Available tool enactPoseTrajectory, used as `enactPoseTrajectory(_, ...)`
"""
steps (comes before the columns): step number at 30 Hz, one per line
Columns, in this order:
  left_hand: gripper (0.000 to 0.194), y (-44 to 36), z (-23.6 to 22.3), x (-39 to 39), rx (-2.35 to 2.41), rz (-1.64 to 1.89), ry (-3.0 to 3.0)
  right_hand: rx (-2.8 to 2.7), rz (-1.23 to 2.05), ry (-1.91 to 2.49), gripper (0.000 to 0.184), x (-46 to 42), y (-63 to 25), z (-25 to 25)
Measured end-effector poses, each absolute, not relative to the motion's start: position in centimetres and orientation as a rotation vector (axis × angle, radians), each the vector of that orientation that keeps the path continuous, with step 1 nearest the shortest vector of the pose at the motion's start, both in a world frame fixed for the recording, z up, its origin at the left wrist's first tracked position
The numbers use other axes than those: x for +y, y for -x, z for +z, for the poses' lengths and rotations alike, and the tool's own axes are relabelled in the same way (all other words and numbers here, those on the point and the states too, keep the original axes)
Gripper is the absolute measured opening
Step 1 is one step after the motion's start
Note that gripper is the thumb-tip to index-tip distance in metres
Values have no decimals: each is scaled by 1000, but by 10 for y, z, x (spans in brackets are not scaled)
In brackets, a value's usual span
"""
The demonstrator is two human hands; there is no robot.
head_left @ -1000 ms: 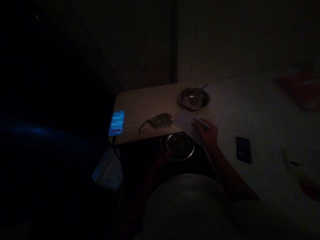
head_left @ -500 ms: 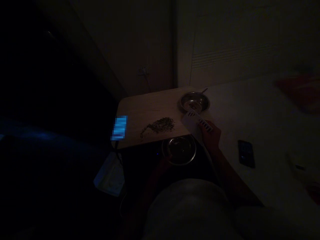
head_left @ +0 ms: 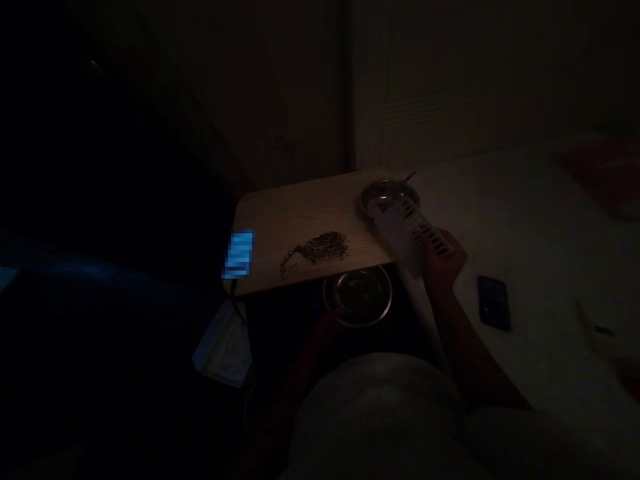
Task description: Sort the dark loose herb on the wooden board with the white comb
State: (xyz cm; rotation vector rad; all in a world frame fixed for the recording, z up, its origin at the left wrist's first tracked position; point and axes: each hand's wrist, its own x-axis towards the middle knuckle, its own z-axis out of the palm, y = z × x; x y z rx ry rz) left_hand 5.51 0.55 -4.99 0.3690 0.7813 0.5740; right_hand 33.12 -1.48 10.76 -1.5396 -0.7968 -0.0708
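Dimly lit, the right hand (head_left: 441, 260) is closed around a pale slotted card (head_left: 407, 237), its far end overlapping the far metal bowl (head_left: 373, 201) in view. The left hand (head_left: 331, 319) touches the near bowl's (head_left: 379, 313) left rim, its finger spread unclear. Dark granules (head_left: 323, 247) lie on the wooden tabletop (head_left: 280, 213), left of the card.

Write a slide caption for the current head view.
In dim light, the right hand holds a pale slotted piece near dark bits on a table; the left hand touches a bowl.
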Motion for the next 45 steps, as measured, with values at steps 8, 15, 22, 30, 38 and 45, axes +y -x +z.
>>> enactPoseTrajectory(8,60,-58,-54,7,730,594,-380,-834,15,1535,26,-17,-330,99)
enactPoseTrajectory(15,47,-54,-37,6,712,643,-330,-823,75,1553,28,-16,-327,101)
enactPoseTrajectory(22,41,-50,-35,8,724,624,-314,-795,80,1553,29,-13,-331,89)
enactPoseTrajectory(30,47,-52,-25,9,707,639,-389,-791,108,1541,28,-16,-329,96)
enactPoseTrajectory(38,49,-52,-33,5,656,671,-386,-792,108,1548,29,-18,-334,90)
enactPoseTrajectory(45,53,-55,-26,4,685,663,-373,-744,143,1557,26,-20,-324,96)
